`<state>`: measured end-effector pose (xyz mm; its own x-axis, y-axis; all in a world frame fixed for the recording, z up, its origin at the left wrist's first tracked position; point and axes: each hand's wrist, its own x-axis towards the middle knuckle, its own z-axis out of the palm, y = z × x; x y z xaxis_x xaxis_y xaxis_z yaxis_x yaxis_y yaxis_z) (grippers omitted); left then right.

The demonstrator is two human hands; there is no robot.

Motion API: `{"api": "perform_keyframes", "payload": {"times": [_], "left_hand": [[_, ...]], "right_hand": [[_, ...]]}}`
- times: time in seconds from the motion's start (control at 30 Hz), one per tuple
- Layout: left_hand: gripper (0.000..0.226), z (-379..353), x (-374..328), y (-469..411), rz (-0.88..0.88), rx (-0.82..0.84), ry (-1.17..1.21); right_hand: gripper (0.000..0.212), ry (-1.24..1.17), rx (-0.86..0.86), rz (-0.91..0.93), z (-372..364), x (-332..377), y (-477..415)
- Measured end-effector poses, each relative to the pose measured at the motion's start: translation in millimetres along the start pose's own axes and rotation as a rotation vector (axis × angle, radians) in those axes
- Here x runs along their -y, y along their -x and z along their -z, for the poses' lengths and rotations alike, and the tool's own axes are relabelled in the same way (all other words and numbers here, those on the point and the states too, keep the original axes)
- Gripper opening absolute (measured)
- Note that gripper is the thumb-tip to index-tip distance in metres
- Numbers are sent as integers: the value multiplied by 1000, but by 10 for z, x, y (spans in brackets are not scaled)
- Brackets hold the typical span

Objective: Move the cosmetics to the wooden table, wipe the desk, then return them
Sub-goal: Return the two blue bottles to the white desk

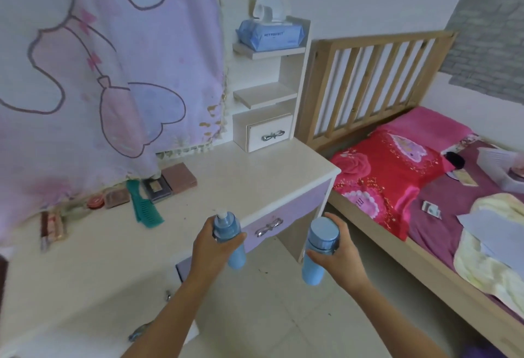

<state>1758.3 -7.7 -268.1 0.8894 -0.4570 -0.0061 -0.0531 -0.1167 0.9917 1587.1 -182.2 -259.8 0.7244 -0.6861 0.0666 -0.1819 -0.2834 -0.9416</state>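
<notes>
Leftmost, along the back of the cream-white counter, beneath a hanging pink printed cloth: a round red pot, a teal plastic comb, a dark flat palette and a dusty-pink flat box.

Left hand, just in front of the counter's front edge: grip curled round a light-blue spray bottle with white nozzle, upright.

Right hand, off the counter's right front corner, over the floor: grip curled round a light-blue cylindrical bottle with wide blue cap, tilted slightly. The bottles do not touch.

Right of the counter: a wooden-framed bed.
</notes>
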Motion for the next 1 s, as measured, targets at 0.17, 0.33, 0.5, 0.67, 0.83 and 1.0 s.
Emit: {"api": "perform_keyframes", "payload": {"times": [0.17, 0.33, 0.5, 0.67, 0.83, 1.0], "left_hand": [[38, -392, -93, -456, -25, -151, -27], [36, -529, 68, -700, 61, -198, -80], [37, -508, 149, -1233, 97, -221, -67], [34, -421, 111, -2088, 44, -259, -26], [36, -255, 153, -2907, 31, -253, -30], [39, -150, 250, -3560, 41, -235, -77]], "right_hand": [[76, -23, 118, 1, 108, -202, -762], [78, 17, 230, 11, -62, -326, -1324], [81, 9, 292, 31, -399, -306, -1856], [80, 65, 314, 68, -702, -162, -2522], [81, 118, 293, 69, -1019, 0, -3118], [76, 143, 251, 29, -1318, -10, -3458]]}}
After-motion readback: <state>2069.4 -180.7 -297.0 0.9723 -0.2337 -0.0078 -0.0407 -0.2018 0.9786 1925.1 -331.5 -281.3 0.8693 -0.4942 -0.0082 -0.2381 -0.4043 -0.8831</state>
